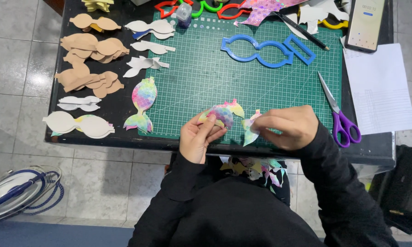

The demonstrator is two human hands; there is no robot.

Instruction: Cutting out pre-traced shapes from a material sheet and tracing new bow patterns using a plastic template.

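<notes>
at the cutting mat's [206, 77] near edge, the left hand [197, 137] and right hand [290, 126] are pinching a rainbow-scaled mermaid-tail cutout [224, 114], its middle partly hidden by fingers.

We see the left hand [197, 137] and right hand [288, 126] pinching a pastel scale-patterned cutout [224, 114] over the green cutting mat [206, 77]. Blue bow-shaped template [261, 50] lies on the mat, purple-handled scissors [341, 120] at its right edge. Tan cutouts [89, 61] and a finished mermaid tail [143, 104] lie left; phone [365, 23] upper right.
</notes>
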